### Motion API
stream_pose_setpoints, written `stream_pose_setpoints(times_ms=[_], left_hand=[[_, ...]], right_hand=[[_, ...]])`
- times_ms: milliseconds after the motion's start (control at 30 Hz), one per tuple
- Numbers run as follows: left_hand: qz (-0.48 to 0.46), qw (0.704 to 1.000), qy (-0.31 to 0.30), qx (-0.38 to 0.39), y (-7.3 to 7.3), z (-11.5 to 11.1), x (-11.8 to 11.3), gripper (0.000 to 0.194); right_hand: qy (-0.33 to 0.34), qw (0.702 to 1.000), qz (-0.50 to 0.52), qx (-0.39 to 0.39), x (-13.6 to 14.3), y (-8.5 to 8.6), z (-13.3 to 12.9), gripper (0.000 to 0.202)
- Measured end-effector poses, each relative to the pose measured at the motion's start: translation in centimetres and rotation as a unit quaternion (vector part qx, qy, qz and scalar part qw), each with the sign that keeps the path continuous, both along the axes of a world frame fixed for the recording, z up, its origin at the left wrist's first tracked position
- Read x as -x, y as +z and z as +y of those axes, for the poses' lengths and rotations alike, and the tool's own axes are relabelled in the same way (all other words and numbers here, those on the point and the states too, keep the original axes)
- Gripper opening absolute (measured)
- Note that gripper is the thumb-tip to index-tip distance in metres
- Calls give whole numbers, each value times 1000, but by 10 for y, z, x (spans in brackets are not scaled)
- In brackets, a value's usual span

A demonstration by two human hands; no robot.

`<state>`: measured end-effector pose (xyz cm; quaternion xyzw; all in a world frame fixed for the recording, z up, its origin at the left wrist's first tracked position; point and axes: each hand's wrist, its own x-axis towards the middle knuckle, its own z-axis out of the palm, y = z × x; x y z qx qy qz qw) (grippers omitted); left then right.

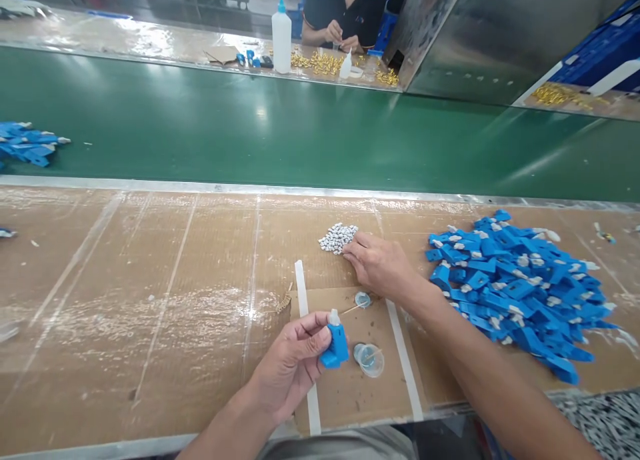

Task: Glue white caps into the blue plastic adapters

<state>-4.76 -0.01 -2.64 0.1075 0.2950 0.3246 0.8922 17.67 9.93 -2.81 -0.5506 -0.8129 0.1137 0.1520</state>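
In my left hand (300, 357), pinched between thumb and fingers, is a blue plastic part (336, 348) with a whitish tip pointing up. My right hand (375, 260) reaches to the edge of a small pile of grey-white pieces (336, 238). Its fingertips are bunched together at the pile, and I cannot make out whether a piece is between them. Below it on a taped cardboard sheet (345, 400) are a clear cup (373, 361) of bluish liquid with a stick and a smaller dish (363, 300) with another stick resting at it.
A big heap of blue parts (520, 287) with white tips lies right of my forearm. Beyond the table runs a green conveyor belt (240, 127) carrying more blue parts (30, 143). Across it, a person (345, 20) handles something near a white bottle (282, 41) and brass-coloured pieces (323, 63).
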Motion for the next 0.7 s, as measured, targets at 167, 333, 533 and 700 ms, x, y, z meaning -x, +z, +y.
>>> stream_pose_setpoints(times_ms=[167, 333, 533, 700], left_hand=[[-10, 1000, 2, -14, 5, 2, 0, 17], [-4, 999, 21, -29, 16, 6, -6, 18], [2, 998, 26, -62, 28, 7, -27, 19], [8, 997, -4, -80, 35, 3, -41, 18]], right_hand=[[-9, 996, 69, 48, -2, 18, -3, 16], [-103, 830, 491, 243, -6, 31, -53, 21], [-151, 674, 661, 295, 7, 43, -108, 15], [-155, 667, 676, 273, 12, 46, -123, 15]])
